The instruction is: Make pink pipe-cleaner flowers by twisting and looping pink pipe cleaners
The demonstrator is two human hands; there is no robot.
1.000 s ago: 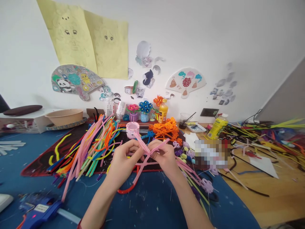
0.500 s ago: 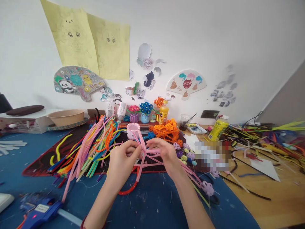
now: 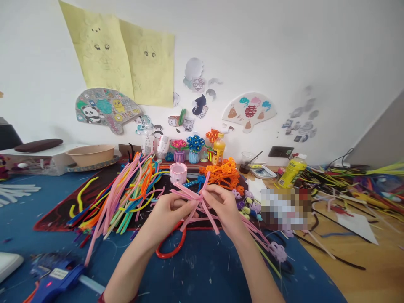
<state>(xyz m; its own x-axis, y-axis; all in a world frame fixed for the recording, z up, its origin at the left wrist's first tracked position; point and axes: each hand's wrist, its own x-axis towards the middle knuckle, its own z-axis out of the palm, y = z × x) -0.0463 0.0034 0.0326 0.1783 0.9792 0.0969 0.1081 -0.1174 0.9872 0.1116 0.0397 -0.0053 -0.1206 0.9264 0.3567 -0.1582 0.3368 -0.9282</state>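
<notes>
Left hand (image 3: 172, 214) and right hand (image 3: 222, 204) pinch crossed pink stems (image 3: 210, 218)

Their crossing sits between the hands, at the right fingertips, with left thumb and forefinger closed just beside it. The stems fan without one long axis: several leftward past the left fingers, one away, others toward the wearer. A red loop (image 3: 170, 255) lies nearer the wearer, partly on the blue table cover (image 3: 189, 282); a pink pot (image 3: 178, 174) stands beyond on a dark mat (image 3: 52, 219), before the white wall (image 3: 284, 42).

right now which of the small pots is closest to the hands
The pale pink pot, just beyond the held pink stems; the purple pot, blue pot and yellow-striped pot stand farther back.
</notes>
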